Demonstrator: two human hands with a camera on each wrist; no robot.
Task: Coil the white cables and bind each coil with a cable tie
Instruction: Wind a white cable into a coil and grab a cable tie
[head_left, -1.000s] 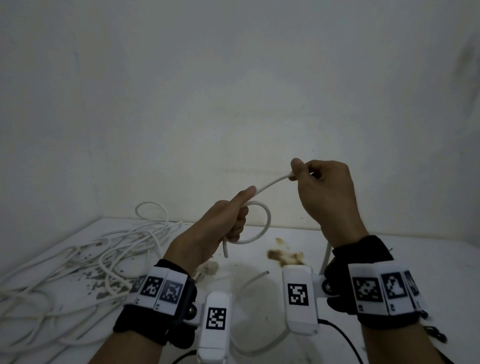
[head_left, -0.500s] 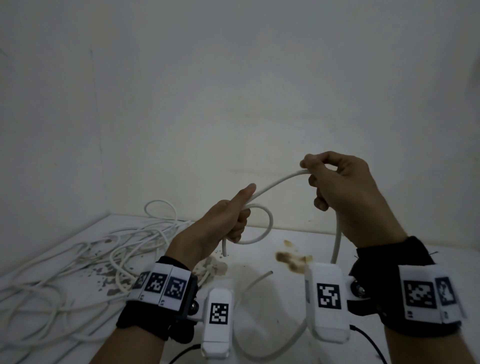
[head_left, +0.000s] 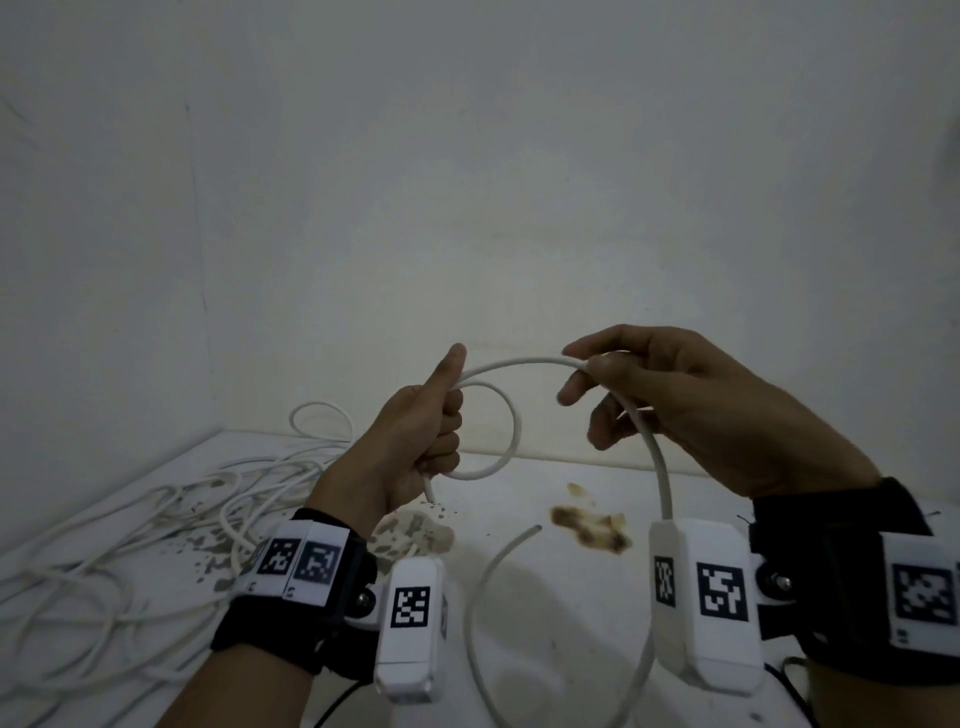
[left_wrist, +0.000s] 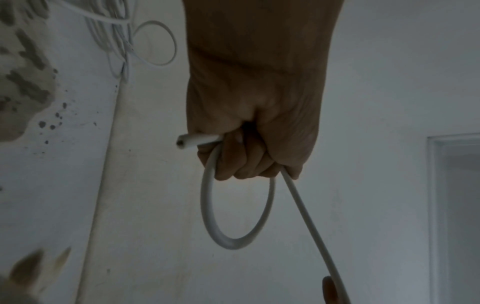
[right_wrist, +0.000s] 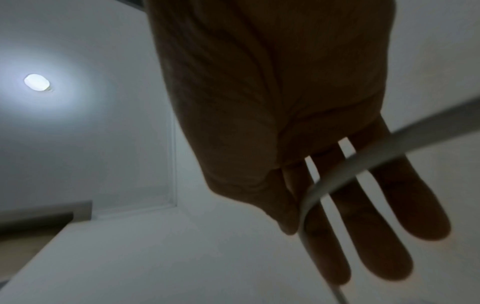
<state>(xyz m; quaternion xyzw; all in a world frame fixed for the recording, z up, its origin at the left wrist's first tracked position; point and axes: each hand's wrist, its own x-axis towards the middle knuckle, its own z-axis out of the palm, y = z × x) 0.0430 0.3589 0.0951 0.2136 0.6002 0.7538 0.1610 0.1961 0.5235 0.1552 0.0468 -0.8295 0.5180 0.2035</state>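
My left hand (head_left: 431, 431) holds a white cable (head_left: 514, 431) in a fist above the table, thumb pointing up. One small loop hangs from the fist, and the cut end (head_left: 428, 491) sticks out below. In the left wrist view the fist (left_wrist: 249, 160) closes round the loop (left_wrist: 210, 216) and the end (left_wrist: 182, 142). The cable arches over to my right hand (head_left: 597, 364), where thumb and forefinger pinch it lightly. In the right wrist view the other fingers (right_wrist: 384, 236) are spread straight and the cable (right_wrist: 415, 148) crosses them. From there it drops to the table and curls to its free end (head_left: 535, 529).
A loose tangle of white cables (head_left: 156, 519) lies on the left of the white table (head_left: 545, 639), also seen in the left wrist view (left_wrist: 116, 30). A brown stain (head_left: 587, 525) and grey flecks mark the surface. Walls close the back and left.
My right hand has slid along the cable and uncurled its fingers. The span between my hands has grown from a short straight piece into a round arch. My left hand keeps its grip.
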